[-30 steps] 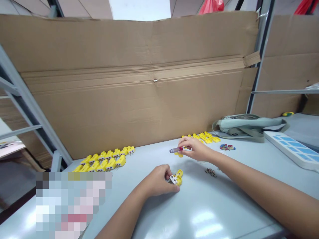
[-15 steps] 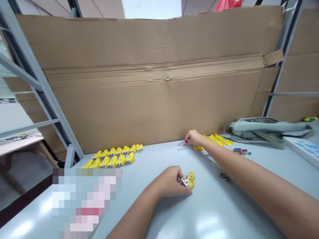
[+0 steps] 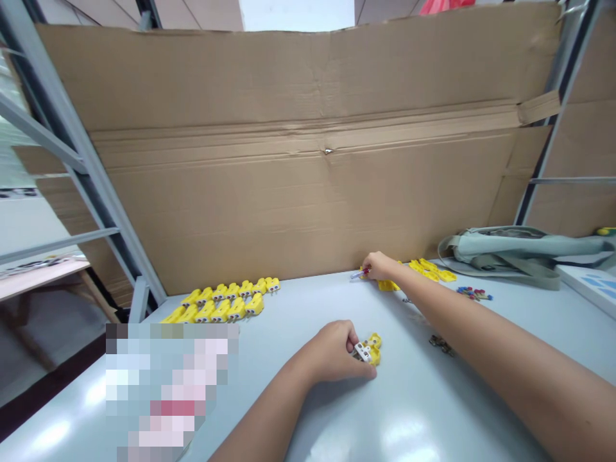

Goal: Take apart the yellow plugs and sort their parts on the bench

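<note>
My left hand [image 3: 339, 354] is closed around a yellow plug [image 3: 374, 350], which has a white face with small holes turned towards the fingers. It stays low over the table at the middle. Farther back, near the cardboard, my right hand [image 3: 379, 264] is closed on a slim screwdriver-like tool [image 3: 359, 274] with a clear and red handle. A bit of yellow shows at its fingertips; whether that piece is gripped or only touched I cannot tell. Yellow plug covers [image 3: 428, 269] lie behind and beside this hand, some of them hidden by the wrist.
Two rows of yellow plugs [image 3: 220, 311] stand at the back left. Small metal parts [image 3: 441, 345] and blue and red-tipped pieces [image 3: 474, 293] lie by the right forearm. A grey-green bag [image 3: 510, 247] and a white box [image 3: 587, 289] sit at the right. Cardboard [image 3: 308, 212] walls the back.
The view has shifted slightly. A bit of yellow now shows at my right fingertips, by the tool. My left hand still holds the yellow plug in about the same place.
</note>
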Motion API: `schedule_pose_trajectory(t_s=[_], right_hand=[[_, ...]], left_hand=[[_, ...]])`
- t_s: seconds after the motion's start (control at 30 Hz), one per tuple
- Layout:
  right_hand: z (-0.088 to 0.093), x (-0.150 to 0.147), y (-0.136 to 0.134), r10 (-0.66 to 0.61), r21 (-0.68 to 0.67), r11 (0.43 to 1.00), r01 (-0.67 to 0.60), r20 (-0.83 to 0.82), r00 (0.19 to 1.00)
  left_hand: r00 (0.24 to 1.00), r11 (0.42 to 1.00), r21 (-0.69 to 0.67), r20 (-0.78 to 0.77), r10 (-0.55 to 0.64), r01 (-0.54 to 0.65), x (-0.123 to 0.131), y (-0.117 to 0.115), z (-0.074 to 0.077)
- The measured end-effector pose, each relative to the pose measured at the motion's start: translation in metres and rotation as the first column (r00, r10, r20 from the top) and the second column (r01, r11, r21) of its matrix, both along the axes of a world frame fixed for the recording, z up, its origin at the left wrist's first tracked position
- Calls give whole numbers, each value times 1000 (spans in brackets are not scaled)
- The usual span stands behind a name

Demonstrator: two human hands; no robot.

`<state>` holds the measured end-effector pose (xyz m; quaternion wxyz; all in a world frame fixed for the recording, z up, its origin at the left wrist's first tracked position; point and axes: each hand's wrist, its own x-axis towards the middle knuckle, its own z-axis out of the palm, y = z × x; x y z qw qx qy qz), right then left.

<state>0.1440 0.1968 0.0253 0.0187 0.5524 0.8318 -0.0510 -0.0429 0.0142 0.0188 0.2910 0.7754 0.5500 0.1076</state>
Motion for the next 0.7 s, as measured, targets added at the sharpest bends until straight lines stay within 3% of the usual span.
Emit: schedule_pose_trajectory(t_s=[0.27,0.43,0.57,0.7], right_hand=[[-3,-1,-2,-65,2,998,65,-42,997],[-1,3,-5,-63,24,997,68,-167,984],[17,8,-15,7,97,995,30,-367,930],[40,10,-45,146,174,983,-54,-573,806]], left_hand=[[1000,1000,-2,13,3,-3,-1,1,-3],[1000,1000,6,6,16,-16,1,-1,0],[1000,1000,-12,6,19,-19,2,-2,4],[1000,1000,-8,5,-23,23,4,-5,9]])
